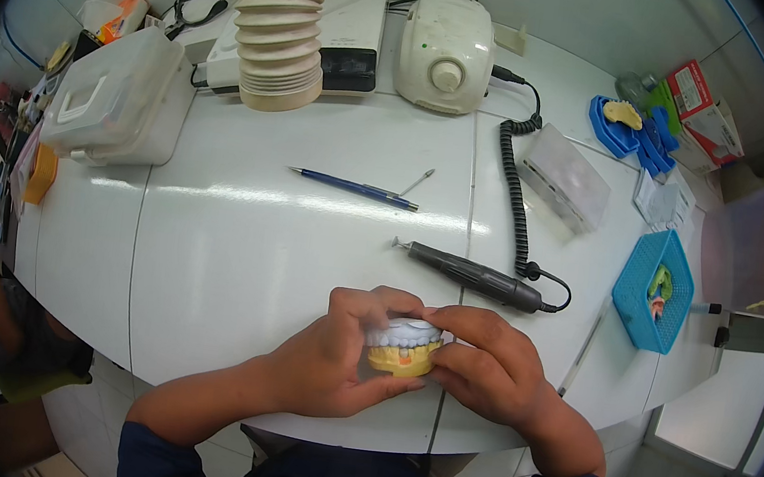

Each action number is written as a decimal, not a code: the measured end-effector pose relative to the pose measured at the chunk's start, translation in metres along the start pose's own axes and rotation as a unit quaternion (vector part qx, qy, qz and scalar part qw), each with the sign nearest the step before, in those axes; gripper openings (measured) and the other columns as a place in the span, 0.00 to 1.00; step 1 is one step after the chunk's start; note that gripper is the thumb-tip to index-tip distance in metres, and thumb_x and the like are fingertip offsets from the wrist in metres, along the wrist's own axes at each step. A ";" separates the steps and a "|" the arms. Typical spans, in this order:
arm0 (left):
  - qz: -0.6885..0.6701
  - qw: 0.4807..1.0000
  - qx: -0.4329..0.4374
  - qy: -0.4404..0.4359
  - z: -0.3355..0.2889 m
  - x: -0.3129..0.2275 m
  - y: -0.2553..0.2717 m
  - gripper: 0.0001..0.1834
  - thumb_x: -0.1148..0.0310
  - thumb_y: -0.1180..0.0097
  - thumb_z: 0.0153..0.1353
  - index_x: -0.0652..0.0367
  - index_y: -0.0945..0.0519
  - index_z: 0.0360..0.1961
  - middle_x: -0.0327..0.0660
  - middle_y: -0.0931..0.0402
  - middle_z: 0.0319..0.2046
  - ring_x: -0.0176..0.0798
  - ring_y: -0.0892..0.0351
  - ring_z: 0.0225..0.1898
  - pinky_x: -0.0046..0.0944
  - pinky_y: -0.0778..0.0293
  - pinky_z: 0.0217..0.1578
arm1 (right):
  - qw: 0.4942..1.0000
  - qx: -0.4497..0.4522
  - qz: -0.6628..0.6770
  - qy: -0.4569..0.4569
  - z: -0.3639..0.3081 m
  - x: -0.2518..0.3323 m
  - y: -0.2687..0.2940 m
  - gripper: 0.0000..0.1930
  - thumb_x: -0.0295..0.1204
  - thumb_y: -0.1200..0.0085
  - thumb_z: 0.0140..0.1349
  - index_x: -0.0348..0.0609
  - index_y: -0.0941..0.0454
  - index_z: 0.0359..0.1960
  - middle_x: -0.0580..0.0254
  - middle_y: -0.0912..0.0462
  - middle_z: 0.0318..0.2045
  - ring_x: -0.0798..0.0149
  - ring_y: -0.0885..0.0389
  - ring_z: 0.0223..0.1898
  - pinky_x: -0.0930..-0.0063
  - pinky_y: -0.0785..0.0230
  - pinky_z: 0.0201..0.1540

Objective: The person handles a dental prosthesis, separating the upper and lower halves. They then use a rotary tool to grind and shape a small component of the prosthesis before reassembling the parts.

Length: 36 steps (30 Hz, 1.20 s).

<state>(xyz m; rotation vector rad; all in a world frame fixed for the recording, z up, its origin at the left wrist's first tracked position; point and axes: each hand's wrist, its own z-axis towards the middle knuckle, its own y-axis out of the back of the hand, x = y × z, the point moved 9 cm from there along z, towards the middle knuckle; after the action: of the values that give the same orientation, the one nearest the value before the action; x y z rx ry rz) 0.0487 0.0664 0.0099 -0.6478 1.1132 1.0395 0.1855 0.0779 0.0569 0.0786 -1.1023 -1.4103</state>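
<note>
The model (402,346) is held just over the near edge of the table (235,288), its white half stacked on its yellow half, with the tooth row turned toward the wearer and the long axis laid left to right, the right end slightly raised. Its left end is gripped by the left hand (331,351), the thumb being set along the yellow base, while its right end is pinched by the fingers of the right hand (495,360). Beyond them, the handpiece (472,277) is pointed leftward.
</note>
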 end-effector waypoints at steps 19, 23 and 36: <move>-0.244 0.908 -0.103 0.325 -0.004 0.041 0.007 0.34 0.77 0.29 0.60 0.62 0.38 0.61 0.50 0.23 0.50 0.38 0.19 0.55 0.36 0.21 0.55 | 0.994 -0.069 -0.030 -0.077 -0.003 -0.013 0.003 0.30 0.17 0.28 0.45 0.37 0.21 0.54 0.47 0.22 0.51 0.51 0.17 0.51 0.63 0.18 0.52; -0.279 0.894 -0.076 0.343 -0.007 0.040 -0.002 0.25 0.79 0.36 0.66 0.64 0.37 0.58 0.53 0.18 0.50 0.38 0.17 0.54 0.37 0.21 0.56 | 0.994 -0.067 -0.009 -0.091 -0.001 -0.014 0.003 0.29 0.19 0.26 0.45 0.39 0.22 0.53 0.48 0.22 0.53 0.49 0.17 0.53 0.61 0.19 0.55; -0.248 0.921 -0.108 0.281 -0.011 0.033 0.003 0.21 0.80 0.36 0.67 0.65 0.35 0.53 0.52 0.17 0.46 0.37 0.16 0.51 0.35 0.21 0.53 | 0.989 -0.007 0.102 -0.111 -0.004 -0.028 -0.009 0.32 0.30 0.21 0.50 0.42 0.30 0.53 0.38 0.20 0.57 0.42 0.18 0.60 0.55 0.21 0.59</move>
<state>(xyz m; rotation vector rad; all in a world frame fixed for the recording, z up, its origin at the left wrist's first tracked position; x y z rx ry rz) 0.0438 0.0697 -0.0250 -1.3900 1.2322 0.5412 0.1875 0.0960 0.0337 -0.2002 -1.2463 -1.2636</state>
